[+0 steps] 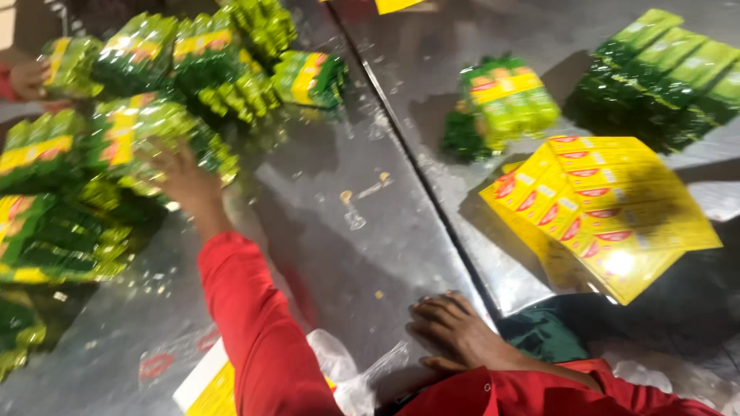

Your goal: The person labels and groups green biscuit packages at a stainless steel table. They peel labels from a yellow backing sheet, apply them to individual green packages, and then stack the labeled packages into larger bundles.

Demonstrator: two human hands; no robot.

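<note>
- The left hand [179, 176] reached far to the left, fingers spread apart and laid on a green-and-yellow bundle of sachets [142, 131] at the near edge of a loose heap [193, 62]. The picture was blurred there, so whether the fingers had closed on the bundle could not be told.
- The right hand [455, 330] lay flat on the near part of the steel table [347, 254], fingers together and pressing down, holding nothing.
- The heap looked unsteady: bundles leaned on one another, and pulling one from its edge could have tipped its neighbours onto the table.
- The wrappers looked glossy and the table slick, so a one-handed grab with open fingers might have slipped and let the bundle slide away.
- Another person's hand [29, 77] held a bundle at the far left; two hands working the same heap could have collided or tugged at the same packs.
- The red sleeve [254, 323] stretched across the near table, above a clear plastic bag [347, 377] and a yellow card [206, 385]; drawing the arm back could have swept them off.
- The fan of yellow packets [609, 208] on the right overhung a seam [416, 162] and could have slid if the table was jolted.
- A green-and-yellow pack [505, 104] and a row of dark green packs [663, 73] lay far right, well apart from both hands.
</note>
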